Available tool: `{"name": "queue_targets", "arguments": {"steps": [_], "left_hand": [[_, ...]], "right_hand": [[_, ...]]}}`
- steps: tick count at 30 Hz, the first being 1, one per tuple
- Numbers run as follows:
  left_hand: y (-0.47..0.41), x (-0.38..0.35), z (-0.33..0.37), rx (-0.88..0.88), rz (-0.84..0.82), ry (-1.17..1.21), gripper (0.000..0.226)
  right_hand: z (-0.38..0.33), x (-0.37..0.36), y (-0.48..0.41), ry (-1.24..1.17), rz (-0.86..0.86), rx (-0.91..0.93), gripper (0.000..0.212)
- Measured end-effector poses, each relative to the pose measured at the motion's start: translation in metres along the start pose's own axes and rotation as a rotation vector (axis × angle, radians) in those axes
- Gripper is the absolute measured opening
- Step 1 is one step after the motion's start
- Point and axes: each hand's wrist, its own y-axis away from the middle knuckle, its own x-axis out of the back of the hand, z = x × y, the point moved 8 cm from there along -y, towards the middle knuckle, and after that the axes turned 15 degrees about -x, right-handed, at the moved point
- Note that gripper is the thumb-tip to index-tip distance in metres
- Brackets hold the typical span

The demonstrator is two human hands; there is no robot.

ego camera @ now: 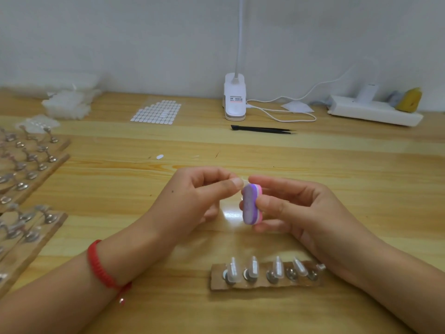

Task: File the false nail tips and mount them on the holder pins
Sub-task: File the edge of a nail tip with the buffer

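Observation:
My left hand [199,196] pinches a small clear nail tip [243,182] between thumb and forefinger. The tip touches the top end of a purple and pink buffer block [250,204], which my right hand [296,208] grips upright by its sides. Below the hands lies a brown holder strip [216,278] with a row of metal pins; several of them carry clear nail tips [233,270]. The strip's right end is hidden under my right wrist.
Several more holder boards with pins [29,169] lie along the left edge. A sticker sheet [157,112], a pile of clear tips [69,104], black tweezers [262,129], a clip lamp [234,97] with its cable and a white power strip [373,110] sit at the back.

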Motion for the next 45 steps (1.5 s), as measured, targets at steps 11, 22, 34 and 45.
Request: {"name": "queue_targets", "arguments": {"steps": [11, 22, 34, 45], "left_hand": [[0.002, -0.013, 0.001, 0.027, -0.186, -0.009, 0.01], [0.001, -0.002, 0.001, 0.007, -0.005, -0.019, 0.024], [0.002, 0.0, 0.004, -0.064, 0.068, -0.03, 0.02], [-0.001, 0.002, 0.01, -0.119, 0.122, -0.039, 0.017]], "right_hand": [[-0.002, 0.008, -0.002, -0.104, 0.044, 0.019, 0.034], [0.0, 0.006, -0.003, -0.024, 0.028, 0.029, 0.037], [-0.001, 0.009, -0.001, -0.134, 0.054, 0.026, 0.029], [-0.001, 0.009, -0.004, -0.162, 0.006, 0.026, 0.026]]}}
